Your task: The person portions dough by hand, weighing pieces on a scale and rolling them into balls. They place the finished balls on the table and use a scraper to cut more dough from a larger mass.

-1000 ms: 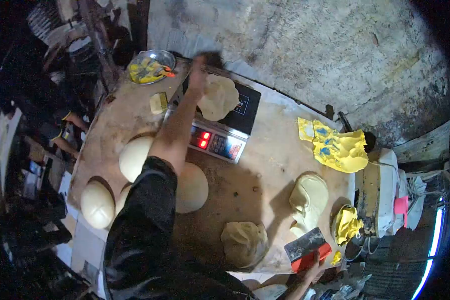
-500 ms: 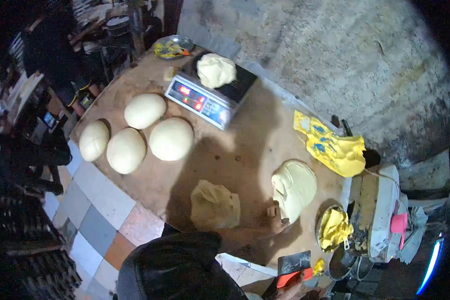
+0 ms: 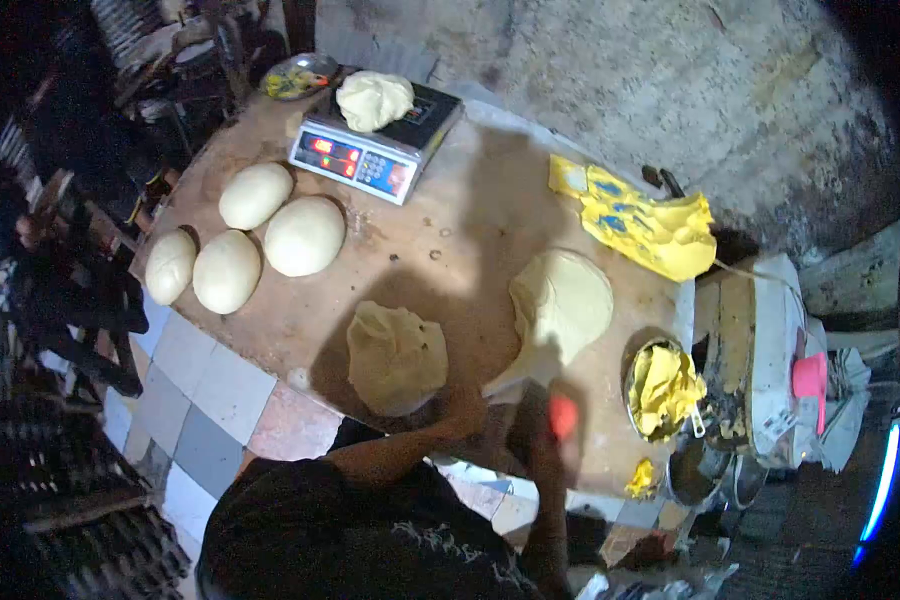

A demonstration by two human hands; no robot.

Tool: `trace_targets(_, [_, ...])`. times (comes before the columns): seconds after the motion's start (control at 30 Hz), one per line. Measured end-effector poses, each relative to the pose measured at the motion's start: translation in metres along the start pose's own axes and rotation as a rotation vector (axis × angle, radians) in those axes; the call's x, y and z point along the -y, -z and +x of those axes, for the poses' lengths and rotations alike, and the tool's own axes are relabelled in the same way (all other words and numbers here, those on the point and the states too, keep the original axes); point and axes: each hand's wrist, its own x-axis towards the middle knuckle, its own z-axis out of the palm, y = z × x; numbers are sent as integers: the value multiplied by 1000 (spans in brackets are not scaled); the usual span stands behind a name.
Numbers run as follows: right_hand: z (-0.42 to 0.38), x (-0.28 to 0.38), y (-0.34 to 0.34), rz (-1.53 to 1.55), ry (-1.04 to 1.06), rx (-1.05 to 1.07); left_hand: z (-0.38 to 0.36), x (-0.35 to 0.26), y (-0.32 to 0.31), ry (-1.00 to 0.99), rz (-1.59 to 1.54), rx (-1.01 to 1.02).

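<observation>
A large flat piece of dough lies on the table's right half, its near end drawn out into a narrow tail. My left hand is closed at the tip of that tail, its fingers in shadow. Close by on the right, my right hand, smeared by motion, grips a dough scraper with a red handle; its blade cannot be made out. A second, rumpled lump of dough rests left of my hands. On the digital scale sits another dough piece.
Several smooth dough balls stand at the table's left. Along the back right lies a yellow, greasy wrapper. A bowl of yellow fat is at the right edge, and a metal plate at the far left corner. Another person is at the left.
My right hand has brought the scraper up from the table's near edge to the dough. My left hand has moved left, and the dough's near end is stretched. The view has shifted.
</observation>
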Motion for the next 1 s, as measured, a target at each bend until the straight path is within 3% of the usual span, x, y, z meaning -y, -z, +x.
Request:
trace_targets(0.03, [16, -9, -31, -59, -13, 195, -11, 7, 3, 47, 24, -32])
trace_targets(0.07, [37, 74, -31, -295, 165, 189, -20, 8, 2, 54, 14, -13])
trace_targets(0.13, [82, 87, -60, -628, 220, 433, -26, 9, 3, 414, -157, 29])
trace_targets(0.2, [140, 62, -117, -368, 894, -257, -21, -36, 37, 451, -234, 92])
trace_targets(0.23, [148, 69, -120, -364, 890, -251, -18, -65, 63, 486, -308, 161])
trace_targets(0.27, [161, 85, -120, -236, 635, -111, -5, -87, 93, 484, -302, 148])
trace_targets(0.33, [177, 131, -108, 171, 104, 116, 37, -106, 158, 398, -404, -150])
trace_targets(0.37, [171, 153, -90, 432, -187, 208, 60, -32, 166, -121, -603, -236])
trace_targets(0.4, [160, 173, -77, 190, -50, 132, 95, -81, 218, 173, -784, -390])
trace_targets(0.43, [150, 181, -70, -49, 86, 45, 135, -97, 266, 166, -430, -502])
trace_targets(0.47, [150, 166, -76, 92, 202, -33, 173, -79, 295, -2, -467, -651])
trace_targets(0.5, [150, 148, -83, 231, 315, -112, 211, -63, 325, -9, -470, -659])
trace_targets(0.57, [139, 131, -91, 513, 302, -155, 288, -37, 380, -211, 417, -908])
trace_targets(0.63, [118, 158, -79, 483, -84, -139, 354, -6, 412, -176, 680, -775])
trace_targets(0.67, [114, 164, -79, 476, -83, -153, 390, 30, 413, -105, 826, -651])
trace_targets(0.7, [106, 167, -79, 475, -77, -179, 413, 85, 402, -91, 1108, -403])
trace_targets(0.77, [97, 169, -76, 456, -73, -215, 438, 93, 400, 51, 1151, -13])
trace_targets(0.8, [95, 168, -78, 470, -82, -255, 448, 76, 414, 43, 1144, -8])
trace_targets(0.87, [86, 149, -72, 433, -120, -239, 455, 26, 443, 101, 685, 10])
trace_targets(0.9, [82, 153, -69, 426, -111, -235, 457, 27, 438, 105, 677, 1])
trace_targets(0.97, [72, 170, -65, 469, -193, -317, 453, 28, 423, 51, 603, -466])
trace_targets(1.0, [70, 170, -63, 478, -197, -363, 421, 9, 411, 16, 337, -652])
